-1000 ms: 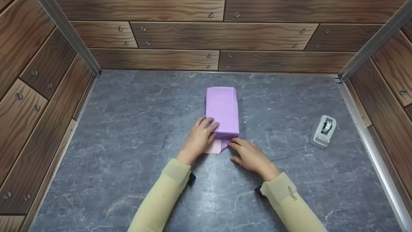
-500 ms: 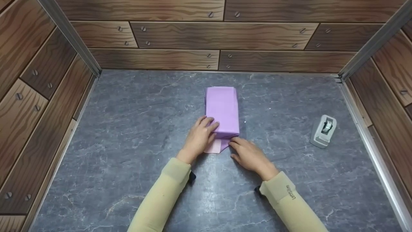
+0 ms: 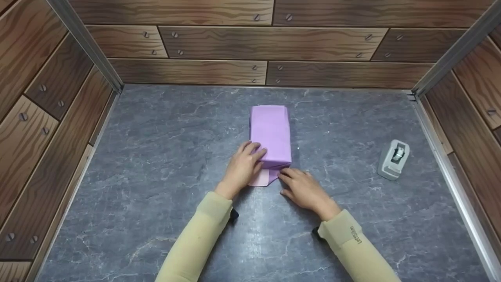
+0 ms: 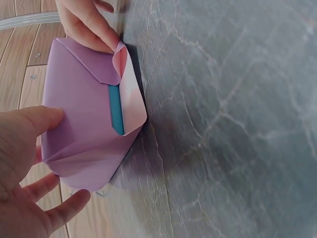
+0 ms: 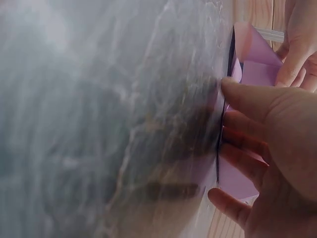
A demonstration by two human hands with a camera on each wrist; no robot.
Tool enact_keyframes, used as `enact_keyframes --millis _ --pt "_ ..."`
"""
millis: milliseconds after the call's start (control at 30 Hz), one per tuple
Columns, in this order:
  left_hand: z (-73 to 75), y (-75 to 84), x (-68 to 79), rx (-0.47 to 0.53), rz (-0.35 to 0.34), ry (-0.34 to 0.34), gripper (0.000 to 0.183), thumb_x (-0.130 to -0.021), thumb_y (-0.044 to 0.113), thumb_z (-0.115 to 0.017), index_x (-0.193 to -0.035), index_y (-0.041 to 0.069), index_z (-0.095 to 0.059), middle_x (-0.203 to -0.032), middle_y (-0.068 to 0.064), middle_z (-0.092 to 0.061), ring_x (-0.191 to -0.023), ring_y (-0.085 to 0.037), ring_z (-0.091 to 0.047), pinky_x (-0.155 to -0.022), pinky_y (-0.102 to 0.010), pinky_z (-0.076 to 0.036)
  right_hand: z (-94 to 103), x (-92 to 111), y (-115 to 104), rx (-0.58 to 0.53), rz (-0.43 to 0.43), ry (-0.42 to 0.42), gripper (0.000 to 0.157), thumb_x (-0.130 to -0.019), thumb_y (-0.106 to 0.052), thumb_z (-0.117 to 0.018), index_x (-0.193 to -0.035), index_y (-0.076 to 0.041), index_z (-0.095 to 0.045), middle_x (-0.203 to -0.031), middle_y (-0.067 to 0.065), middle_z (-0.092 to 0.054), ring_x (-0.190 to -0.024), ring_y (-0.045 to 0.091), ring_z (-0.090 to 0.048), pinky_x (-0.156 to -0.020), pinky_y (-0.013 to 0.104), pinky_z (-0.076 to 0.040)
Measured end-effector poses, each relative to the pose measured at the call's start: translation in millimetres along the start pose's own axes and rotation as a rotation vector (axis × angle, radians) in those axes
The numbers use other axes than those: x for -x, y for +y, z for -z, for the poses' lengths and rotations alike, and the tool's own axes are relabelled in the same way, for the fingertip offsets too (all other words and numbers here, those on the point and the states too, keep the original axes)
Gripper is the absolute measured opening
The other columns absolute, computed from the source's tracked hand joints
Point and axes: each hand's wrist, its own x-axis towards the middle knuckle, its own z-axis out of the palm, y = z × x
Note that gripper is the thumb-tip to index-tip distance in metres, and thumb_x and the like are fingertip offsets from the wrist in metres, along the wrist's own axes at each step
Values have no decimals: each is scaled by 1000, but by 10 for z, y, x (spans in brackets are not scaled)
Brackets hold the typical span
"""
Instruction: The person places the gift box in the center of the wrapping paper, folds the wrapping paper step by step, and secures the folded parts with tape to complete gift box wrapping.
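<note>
A box wrapped in purple paper (image 3: 270,133) lies on the grey table. At its near end a paper flap (image 3: 259,178) with a pale inner side sticks out towards me. My left hand (image 3: 240,166) rests on the near left corner, with its thumb against the end face in the left wrist view. Beside the near right corner, my right hand (image 3: 305,190) touches the folded edge of the flap with its fingertips. The left wrist view shows a teal strip (image 4: 116,109) between the purple folds and the pale flap. My right hand hides part of the paper in the right wrist view.
A grey tape dispenser (image 3: 392,160) with a roll of clear tape stands on the right of the table (image 3: 156,156). Wood-patterned panels (image 3: 219,72) border the back and both sides, with metal rails at the corners and along the right edge.
Almost nothing differs: both hands stay at the near end of the wrapped box, with only a very slight shift of the right hand and forearm.
</note>
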Motion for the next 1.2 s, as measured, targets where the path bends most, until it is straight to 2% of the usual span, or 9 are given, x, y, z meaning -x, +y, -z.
enact_keyframes --millis 200,367,700,767,967,1200 --pt "1 2 0 14 4 -1 38 -85 24 -64 -122 19 -59 -126 -5 -49 -122 -29 -37 -96 -42 -37 -21 20 -32 86 5 -16 58 -85 -47 -56 -127 -7 -53 -128 10 -49 -118 27 -43 -92 51 -34" --pt "0 -2 -5 3 3 -4 39 -84 24 -65 -122 18 -59 -126 -5 -49 -122 -29 -37 -96 -41 -36 -43 31 -81 157 38 -15 63 -84 -54 -52 -127 -9 -53 -128 12 -49 -116 29 -44 -92 49 -34" --pt "1 8 -8 -6 9 -1 40 -83 24 -65 -122 18 -59 -126 -6 -50 -121 -30 -38 -96 -42 -36 -62 77 -250 109 85 -84 63 -79 -62 -51 -132 -28 -49 -134 32 -31 -123 46 -30 -96 57 -29" --pt "1 9 -9 -5 9 -2 40 -83 25 -66 -122 18 -59 -126 -6 -50 -121 -29 -38 -97 -42 -36 -61 89 -275 112 82 -92 64 -79 -62 -52 -132 -27 -48 -135 33 -29 -123 47 -29 -96 56 -29" --pt "4 18 -9 0 22 -16 40 -83 25 -65 -122 19 -59 -127 -5 -49 -123 -28 -37 -95 -43 -37 -36 140 -395 95 91 -146 64 -81 -60 -49 -134 -23 -46 -140 27 -28 -127 41 -27 -99 55 -26" --pt "2 20 -5 7 23 -7 39 -84 24 -64 -122 19 -59 -127 -4 -49 -123 -27 -36 -97 -41 -36 -9 214 -531 13 181 -189 60 -84 -56 -49 -134 -22 -46 -142 13 -34 -128 35 -30 -100 53 -25"
